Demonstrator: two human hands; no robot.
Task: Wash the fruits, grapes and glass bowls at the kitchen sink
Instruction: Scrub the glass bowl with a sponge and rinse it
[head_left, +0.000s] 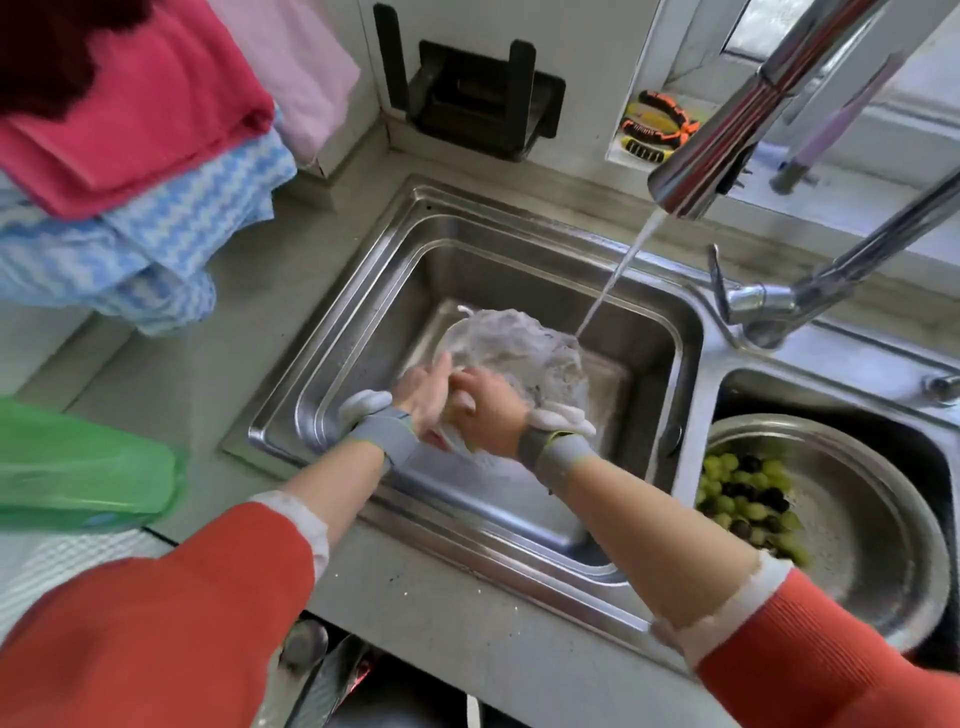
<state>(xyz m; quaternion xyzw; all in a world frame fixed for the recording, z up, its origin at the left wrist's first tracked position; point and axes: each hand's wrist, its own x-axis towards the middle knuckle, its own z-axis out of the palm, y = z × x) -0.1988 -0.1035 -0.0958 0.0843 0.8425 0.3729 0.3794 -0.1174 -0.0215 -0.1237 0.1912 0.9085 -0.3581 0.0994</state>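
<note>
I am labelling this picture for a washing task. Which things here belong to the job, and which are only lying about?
Part of the job:
- glass bowl, held in the sink by the left hand and right hand
- tap, running
- grapes in the metal basin

Just lying about:
- towels
- green bag
- black holder
- brushes on the sill

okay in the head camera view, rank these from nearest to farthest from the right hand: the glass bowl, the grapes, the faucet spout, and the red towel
1. Glass bowl: in the left basin, touching the right hand.
2. Grapes: in the steel bowl, right basin, to the hand's right.
3. Faucet spout: above and behind, upper right.
4. Red towel: hanging far upper left.
</note>
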